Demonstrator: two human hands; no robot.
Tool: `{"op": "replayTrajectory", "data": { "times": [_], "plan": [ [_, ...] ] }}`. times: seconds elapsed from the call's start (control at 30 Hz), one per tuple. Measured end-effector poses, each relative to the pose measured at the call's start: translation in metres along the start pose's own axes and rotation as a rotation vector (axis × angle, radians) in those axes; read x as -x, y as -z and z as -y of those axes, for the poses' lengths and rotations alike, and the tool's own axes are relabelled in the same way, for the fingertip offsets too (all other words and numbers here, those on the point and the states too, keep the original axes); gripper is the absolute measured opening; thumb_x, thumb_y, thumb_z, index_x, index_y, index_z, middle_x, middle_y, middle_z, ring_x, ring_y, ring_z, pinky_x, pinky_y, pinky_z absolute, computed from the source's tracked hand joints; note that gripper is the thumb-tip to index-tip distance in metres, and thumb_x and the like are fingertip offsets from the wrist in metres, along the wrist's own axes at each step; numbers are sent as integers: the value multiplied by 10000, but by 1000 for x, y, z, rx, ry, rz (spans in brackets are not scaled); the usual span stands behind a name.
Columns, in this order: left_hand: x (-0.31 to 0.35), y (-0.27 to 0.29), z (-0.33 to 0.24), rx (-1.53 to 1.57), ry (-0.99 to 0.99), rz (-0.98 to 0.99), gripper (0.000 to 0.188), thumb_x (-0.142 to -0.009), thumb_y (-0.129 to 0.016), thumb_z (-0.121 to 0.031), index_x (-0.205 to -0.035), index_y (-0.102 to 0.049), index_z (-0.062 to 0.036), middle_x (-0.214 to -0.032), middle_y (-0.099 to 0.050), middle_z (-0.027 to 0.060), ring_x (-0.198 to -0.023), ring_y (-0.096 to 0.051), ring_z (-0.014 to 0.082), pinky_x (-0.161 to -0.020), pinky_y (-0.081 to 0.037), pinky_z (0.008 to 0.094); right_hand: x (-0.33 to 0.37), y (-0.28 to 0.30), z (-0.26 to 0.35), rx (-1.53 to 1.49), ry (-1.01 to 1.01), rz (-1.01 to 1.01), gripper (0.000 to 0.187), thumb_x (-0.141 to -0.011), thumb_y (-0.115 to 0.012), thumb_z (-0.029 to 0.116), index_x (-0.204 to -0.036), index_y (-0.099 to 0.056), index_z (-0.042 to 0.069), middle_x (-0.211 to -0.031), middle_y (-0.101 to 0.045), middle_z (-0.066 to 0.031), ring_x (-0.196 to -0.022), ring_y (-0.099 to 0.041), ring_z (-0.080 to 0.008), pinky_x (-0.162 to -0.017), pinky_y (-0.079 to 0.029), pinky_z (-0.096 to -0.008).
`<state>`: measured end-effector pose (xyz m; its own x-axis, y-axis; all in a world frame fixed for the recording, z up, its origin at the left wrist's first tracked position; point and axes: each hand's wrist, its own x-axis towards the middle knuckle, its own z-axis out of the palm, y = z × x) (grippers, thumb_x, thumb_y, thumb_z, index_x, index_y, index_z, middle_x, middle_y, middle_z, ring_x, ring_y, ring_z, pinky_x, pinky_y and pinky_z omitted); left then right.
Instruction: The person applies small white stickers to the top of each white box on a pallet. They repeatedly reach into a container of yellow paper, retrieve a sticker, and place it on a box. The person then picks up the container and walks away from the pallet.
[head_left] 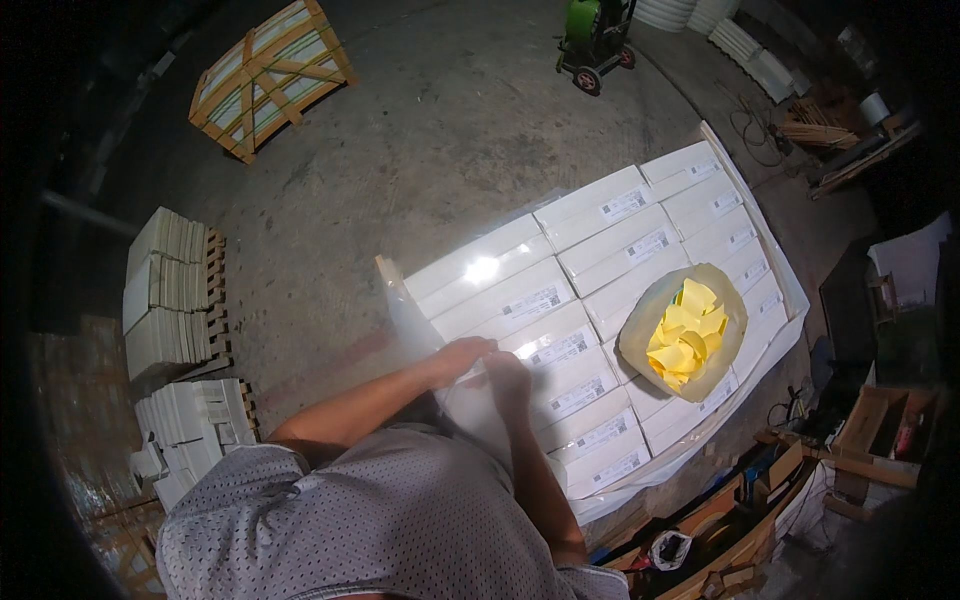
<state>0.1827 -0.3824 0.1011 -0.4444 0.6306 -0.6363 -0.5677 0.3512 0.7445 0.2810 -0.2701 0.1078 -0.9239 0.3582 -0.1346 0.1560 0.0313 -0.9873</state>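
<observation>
A wide stack of white cartons (500, 310) with printed labels lies in front of me. Clear plastic film (468, 408) hangs around its edges and bunches at the side nearest my body. My left hand (460, 361) is closed on this film at the stack's near-left side. Close beside it, almost touching, my right hand (508, 382) is closed too, with the film gathered beneath and between the two. The fingertips are small and partly hidden. On the cartons to the right stands a translucent round-mouthed bag (636, 352) holding curled yellow sheets (688, 336).
A wooden crate (262, 82) stands at the far left, a green wheeled machine (585, 40) at the far side. Pallets of stacked white boards (165, 295) line the left. Open wooden boxes with tools and scraps (725, 515) sit at the lower right. Concrete floor (420, 130) stretches beyond the stack.
</observation>
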Motion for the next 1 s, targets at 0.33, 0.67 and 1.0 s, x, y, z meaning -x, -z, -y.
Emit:
{"op": "replayTrajectory", "data": {
  "times": [0.33,0.67,1.0],
  "plan": [
    [3,5,7,-18,115,-138,343,-966,-462,-247,-913,-620,53,-741,-630,141,-593,-581,203,-527,-464,338,-74,48,-97,-531,-137,-286,273,-932,-536,133,-1091,-545,-88,-936,-621,-101,-831,-582,-160,-687,-490,-268],
    [4,9,15,72,134,-126,294,-950,-468,-190,-962,-605,70,-791,-653,160,-599,-609,222,-550,-505,332,-124,84,-116,-580,-54,-609,265,-883,-580,113,-1083,-540,-56,-1040,-593,-131,-1008,-580,-215,-843,-498,-292],
    [-2,11,8,103,58,-134,261,-976,-481,-189,-996,-572,54,-796,-644,165,-620,-620,225,-557,-526,344,-25,45,-49,-617,-253,-214,177,-914,-577,179,-812,-579,33,-774,-545,-13,-696,-522,-101,-639,-430,-246]
  ]
}}
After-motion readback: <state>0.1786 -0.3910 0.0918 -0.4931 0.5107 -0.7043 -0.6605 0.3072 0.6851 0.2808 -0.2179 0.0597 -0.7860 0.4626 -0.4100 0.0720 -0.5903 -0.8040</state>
